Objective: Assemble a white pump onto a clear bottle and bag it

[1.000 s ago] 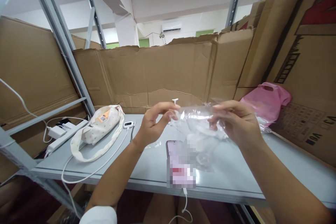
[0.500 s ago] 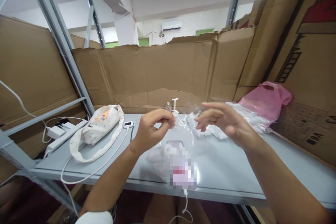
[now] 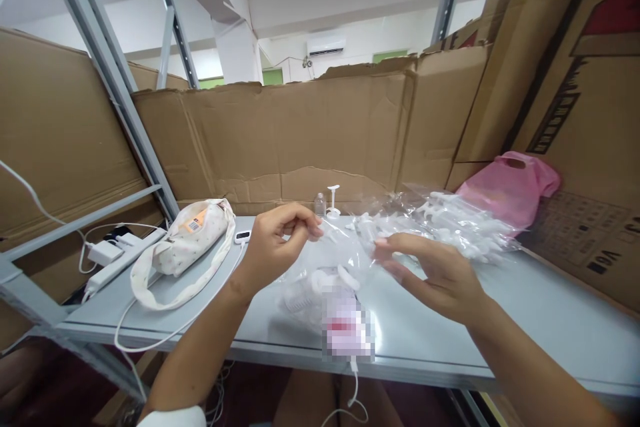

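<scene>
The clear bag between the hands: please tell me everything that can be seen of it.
The clear bag is thin, see-through plastic, crumpled and shiny. The left hand pinches its upper edge between thumb and fingers, so it hangs down to the table. Small white plastic parts show through its lower part, just above the blurred phone. The right hand is open beside it, fingertips near the film; whether they touch cannot be told. Behind it lies a larger bag of white parts.

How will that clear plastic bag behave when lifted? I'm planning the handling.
Probably floppy: the clear plastic bag sags crumpled from the left hand. Likely light, pinched by fingertips only. The glossy film may slip.
</scene>
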`<state>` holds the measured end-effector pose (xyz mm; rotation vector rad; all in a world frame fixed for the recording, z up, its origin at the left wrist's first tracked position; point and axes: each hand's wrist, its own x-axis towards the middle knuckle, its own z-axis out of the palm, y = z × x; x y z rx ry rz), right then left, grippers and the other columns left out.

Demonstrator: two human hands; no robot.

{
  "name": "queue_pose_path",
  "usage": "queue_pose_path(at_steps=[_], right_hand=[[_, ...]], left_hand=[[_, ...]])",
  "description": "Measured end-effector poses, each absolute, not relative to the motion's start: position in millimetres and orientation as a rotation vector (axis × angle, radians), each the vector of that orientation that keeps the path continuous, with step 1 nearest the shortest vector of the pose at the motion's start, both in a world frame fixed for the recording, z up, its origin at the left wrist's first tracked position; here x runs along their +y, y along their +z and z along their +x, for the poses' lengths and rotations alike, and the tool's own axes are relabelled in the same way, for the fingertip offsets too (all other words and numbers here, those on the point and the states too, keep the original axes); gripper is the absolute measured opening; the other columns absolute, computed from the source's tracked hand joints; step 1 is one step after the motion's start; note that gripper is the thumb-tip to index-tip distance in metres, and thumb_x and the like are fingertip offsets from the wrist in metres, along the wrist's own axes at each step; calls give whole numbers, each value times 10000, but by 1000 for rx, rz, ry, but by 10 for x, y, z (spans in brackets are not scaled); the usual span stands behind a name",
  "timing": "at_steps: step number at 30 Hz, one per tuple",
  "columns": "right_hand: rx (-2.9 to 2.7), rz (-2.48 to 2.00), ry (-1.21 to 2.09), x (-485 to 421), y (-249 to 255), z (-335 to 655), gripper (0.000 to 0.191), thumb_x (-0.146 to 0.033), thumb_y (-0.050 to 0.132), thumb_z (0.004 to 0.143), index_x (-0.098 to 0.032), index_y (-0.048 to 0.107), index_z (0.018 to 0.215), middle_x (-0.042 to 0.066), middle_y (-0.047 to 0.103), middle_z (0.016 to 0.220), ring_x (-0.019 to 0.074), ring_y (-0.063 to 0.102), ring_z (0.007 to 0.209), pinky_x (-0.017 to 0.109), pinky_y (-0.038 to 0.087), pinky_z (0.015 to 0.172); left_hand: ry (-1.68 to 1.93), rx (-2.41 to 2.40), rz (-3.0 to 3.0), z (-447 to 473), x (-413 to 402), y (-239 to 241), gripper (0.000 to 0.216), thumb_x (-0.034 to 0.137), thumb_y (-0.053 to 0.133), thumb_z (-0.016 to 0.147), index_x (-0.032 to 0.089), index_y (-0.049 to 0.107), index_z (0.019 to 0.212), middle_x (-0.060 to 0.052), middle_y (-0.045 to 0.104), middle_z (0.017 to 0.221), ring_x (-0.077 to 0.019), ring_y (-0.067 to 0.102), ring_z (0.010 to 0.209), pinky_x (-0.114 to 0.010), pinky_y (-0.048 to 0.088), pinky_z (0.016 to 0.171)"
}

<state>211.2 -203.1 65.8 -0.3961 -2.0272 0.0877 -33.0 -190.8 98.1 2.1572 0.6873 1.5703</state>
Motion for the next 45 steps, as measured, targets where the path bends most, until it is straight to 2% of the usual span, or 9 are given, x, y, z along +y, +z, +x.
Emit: queue_pose_path(at_steps=[5,11,15,18,25,29,32,37,45], right_hand=[[-1922,-353,7,-2025,706,2097,431,1,533,786,-322,702,1015,18,701,798,174,663,700,303,523,580],[-1885,-395,82,-1930,757,2149,330,-91,506,829,-303,717,969,33,712,807,207,661,765,341,527,637],[-1869,-460,21,-1905,761,2121,203,-141,581,824,-279,708,899,35,705,794,200,654,748,340,526,653],[-1855,-548,-55,-1906,744,2073,173,-124,628,803,-272,688,869,30,688,781,185,642,716,333,520,639],[-1889,-556,-181,-1950,754,1985,183,-108,586,832,-267,659,887,27,669,784,169,635,696,319,518,624],[-1903,-527,-189,-1998,742,1921,217,-103,571,839,-277,623,959,26,650,802,171,622,712,324,513,628],[-1849,-634,-15,-2012,697,1876,352,-171,626,821,-277,536,1145,28,630,841,182,604,761,346,518,686],[-1766,-746,381,-1975,607,1871,209,-250,610,853,-258,554,1054,31,628,908,166,635,794,313,529,696],[-1652,-805,356,-1945,499,2015,166,-291,654,821,-244,597,970,28,655,854,177,660,745,301,530,636]], left_hand=[[1486,561,2226,-413,-1899,1063,195,21,436,790,149,578,755,-40,661,796,-118,659,691,-249,566,636],[1314,527,2402,-477,-1859,1141,224,7,424,750,151,589,703,-35,653,737,-118,631,667,-247,530,605],[1253,611,2351,-441,-1822,1131,70,123,545,792,148,571,732,-37,646,732,-122,626,679,-250,536,625],[1206,765,2366,-414,-1811,1144,175,239,648,786,170,491,750,-11,631,736,-109,608,668,-235,519,624],[1002,928,2811,-247,-1894,1338,318,310,641,795,232,543,1087,-51,647,1041,-211,598,964,-376,450,868],[711,898,3035,-31,-1912,1427,48,235,589,796,214,631,806,13,682,753,-175,614,746,-397,391,877],[628,879,3063,95,-1906,1443,161,122,524,761,196,597,638,36,651,611,-133,572,606,-388,375,848],[685,917,3029,66,-1864,1425,151,147,560,742,196,605,606,25,650,586,-139,577,587,-380,382,832],[881,901,2733,-320,-1718,1263,85,195,575,768,188,651,731,-2,693,743,-142,619,709,-272,453,695]])
